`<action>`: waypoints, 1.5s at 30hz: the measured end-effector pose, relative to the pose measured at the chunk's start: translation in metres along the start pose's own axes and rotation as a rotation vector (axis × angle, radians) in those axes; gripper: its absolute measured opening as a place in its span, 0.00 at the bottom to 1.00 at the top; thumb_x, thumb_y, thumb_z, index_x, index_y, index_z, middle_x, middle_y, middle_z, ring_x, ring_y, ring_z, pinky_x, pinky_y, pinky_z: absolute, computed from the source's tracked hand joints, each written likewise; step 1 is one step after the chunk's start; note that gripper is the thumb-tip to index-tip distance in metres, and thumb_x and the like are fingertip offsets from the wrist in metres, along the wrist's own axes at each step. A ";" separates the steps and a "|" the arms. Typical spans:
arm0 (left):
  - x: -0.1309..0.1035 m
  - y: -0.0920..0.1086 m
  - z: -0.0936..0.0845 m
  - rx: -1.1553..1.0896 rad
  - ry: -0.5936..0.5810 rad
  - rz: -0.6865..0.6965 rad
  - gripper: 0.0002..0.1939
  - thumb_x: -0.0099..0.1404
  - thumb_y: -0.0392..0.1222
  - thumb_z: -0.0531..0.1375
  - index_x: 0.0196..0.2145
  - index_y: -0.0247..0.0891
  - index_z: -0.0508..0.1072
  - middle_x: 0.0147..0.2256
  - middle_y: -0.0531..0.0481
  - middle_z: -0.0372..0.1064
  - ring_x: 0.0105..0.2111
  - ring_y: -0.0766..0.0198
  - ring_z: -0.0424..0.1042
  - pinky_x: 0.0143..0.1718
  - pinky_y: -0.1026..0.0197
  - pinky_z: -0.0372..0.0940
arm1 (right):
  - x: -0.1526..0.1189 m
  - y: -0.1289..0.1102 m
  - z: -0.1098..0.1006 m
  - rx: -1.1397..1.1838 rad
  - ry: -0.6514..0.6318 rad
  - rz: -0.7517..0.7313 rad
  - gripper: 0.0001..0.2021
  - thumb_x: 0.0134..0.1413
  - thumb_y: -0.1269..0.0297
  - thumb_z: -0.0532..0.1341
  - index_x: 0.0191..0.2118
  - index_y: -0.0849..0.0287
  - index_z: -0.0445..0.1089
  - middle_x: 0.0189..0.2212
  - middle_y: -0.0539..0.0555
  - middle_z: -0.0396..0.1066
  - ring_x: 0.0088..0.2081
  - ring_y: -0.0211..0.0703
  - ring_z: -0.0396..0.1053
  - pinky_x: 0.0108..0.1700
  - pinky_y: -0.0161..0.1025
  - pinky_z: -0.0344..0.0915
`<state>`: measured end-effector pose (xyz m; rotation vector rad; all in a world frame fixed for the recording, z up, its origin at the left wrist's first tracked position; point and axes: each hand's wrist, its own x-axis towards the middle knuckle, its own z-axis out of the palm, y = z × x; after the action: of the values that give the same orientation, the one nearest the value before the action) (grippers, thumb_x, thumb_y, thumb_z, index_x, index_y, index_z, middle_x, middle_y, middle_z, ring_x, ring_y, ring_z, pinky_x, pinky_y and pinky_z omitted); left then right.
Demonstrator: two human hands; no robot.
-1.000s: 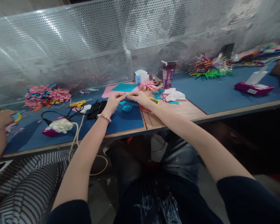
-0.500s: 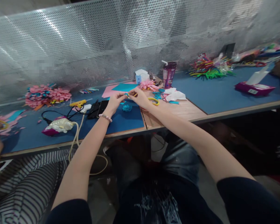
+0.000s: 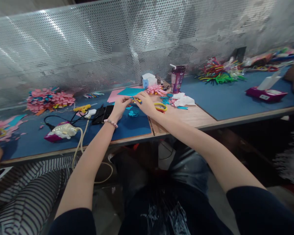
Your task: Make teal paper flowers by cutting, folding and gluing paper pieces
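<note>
Above the blue mat [image 3: 134,127], my left hand [image 3: 120,107] pinches a small blue paper piece [image 3: 132,98] at its fingertips. Close on its right, my right hand [image 3: 144,101] is closed at the same piece, with something small and yellow showing between its fingers. A crumpled blue paper flower [image 3: 133,113] lies on the mat just below the hands. Yellow-handled scissors [image 3: 161,107] lie right of my right hand, partly hidden by it. Behind the hands are flat blue [image 3: 131,91] and pink [image 3: 114,95] paper sheets.
A purple cup [image 3: 177,79] with a straw stands at the back. Left are a phone [image 3: 108,112], a yellow glue gun [image 3: 82,108], cables and pink paper bundles [image 3: 45,99]. White tissue [image 3: 184,100] lies right. Other people's hands are at both edges.
The fingers of my right hand have shifted slightly around the small piece, and more yellow shows between them. The hand at the far left edge has moved a little.
</note>
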<state>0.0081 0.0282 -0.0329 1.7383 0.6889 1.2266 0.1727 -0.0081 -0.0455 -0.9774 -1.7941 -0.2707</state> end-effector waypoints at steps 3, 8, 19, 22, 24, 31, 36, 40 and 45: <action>0.000 -0.001 0.001 -0.007 0.001 0.004 0.15 0.56 0.48 0.65 0.38 0.36 0.74 0.35 0.45 0.75 0.37 0.61 0.74 0.35 0.62 0.65 | 0.000 0.000 0.000 0.041 -0.021 0.047 0.12 0.61 0.68 0.55 0.44 0.62 0.74 0.41 0.60 0.71 0.46 0.49 0.64 0.51 0.46 0.61; -0.001 0.000 0.002 0.016 -0.014 0.025 0.16 0.56 0.48 0.66 0.38 0.35 0.74 0.34 0.45 0.75 0.38 0.60 0.74 0.36 0.61 0.64 | 0.002 -0.003 -0.001 0.197 0.000 0.188 0.08 0.57 0.69 0.60 0.40 0.62 0.76 0.37 0.57 0.72 0.42 0.45 0.66 0.50 0.43 0.62; -0.002 0.001 0.002 0.025 0.010 0.022 0.16 0.56 0.49 0.66 0.37 0.35 0.73 0.34 0.44 0.75 0.38 0.59 0.74 0.37 0.60 0.64 | 0.003 -0.007 -0.006 0.326 -0.021 0.297 0.08 0.55 0.68 0.61 0.38 0.60 0.78 0.35 0.55 0.76 0.38 0.41 0.69 0.45 0.38 0.63; -0.001 -0.001 0.002 0.020 0.013 0.021 0.15 0.56 0.49 0.66 0.37 0.36 0.73 0.34 0.45 0.75 0.37 0.59 0.74 0.37 0.60 0.65 | 0.004 -0.007 -0.007 0.358 -0.025 0.320 0.09 0.55 0.67 0.61 0.38 0.62 0.78 0.35 0.56 0.76 0.38 0.42 0.70 0.44 0.38 0.64; -0.001 -0.002 0.002 0.001 0.017 0.026 0.15 0.55 0.48 0.66 0.36 0.37 0.71 0.33 0.46 0.74 0.37 0.60 0.74 0.36 0.60 0.65 | 0.004 -0.006 -0.008 0.378 -0.029 0.332 0.09 0.55 0.67 0.61 0.37 0.63 0.79 0.35 0.57 0.76 0.38 0.42 0.70 0.43 0.38 0.64; -0.003 0.001 0.002 0.021 -0.006 0.034 0.18 0.56 0.48 0.66 0.43 0.39 0.72 0.34 0.47 0.75 0.38 0.59 0.74 0.38 0.60 0.66 | 0.004 -0.001 -0.005 0.425 -0.042 0.348 0.09 0.55 0.67 0.61 0.38 0.62 0.78 0.36 0.56 0.77 0.39 0.42 0.71 0.44 0.38 0.64; -0.003 0.002 0.001 0.027 -0.005 0.030 0.15 0.57 0.46 0.65 0.41 0.37 0.74 0.35 0.45 0.75 0.38 0.59 0.74 0.37 0.60 0.66 | 0.003 0.001 -0.003 0.423 -0.039 0.341 0.10 0.55 0.65 0.60 0.38 0.63 0.78 0.36 0.56 0.76 0.39 0.41 0.70 0.44 0.37 0.64; -0.001 -0.002 0.000 0.005 -0.012 0.036 0.14 0.57 0.45 0.65 0.40 0.37 0.74 0.34 0.46 0.75 0.36 0.61 0.74 0.36 0.62 0.66 | 0.003 -0.001 -0.006 0.397 -0.046 0.326 0.10 0.56 0.65 0.61 0.38 0.63 0.78 0.35 0.56 0.76 0.38 0.41 0.70 0.42 0.37 0.64; 0.000 -0.005 -0.003 0.003 -0.033 0.034 0.14 0.57 0.45 0.65 0.40 0.37 0.73 0.34 0.47 0.76 0.36 0.62 0.75 0.34 0.63 0.66 | 0.003 -0.001 -0.007 0.349 -0.052 0.297 0.09 0.57 0.65 0.60 0.37 0.62 0.78 0.35 0.55 0.76 0.37 0.42 0.70 0.41 0.38 0.63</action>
<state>0.0060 0.0319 -0.0371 1.7756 0.6446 1.2178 0.1765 -0.0117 -0.0391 -0.9857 -1.6428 0.2487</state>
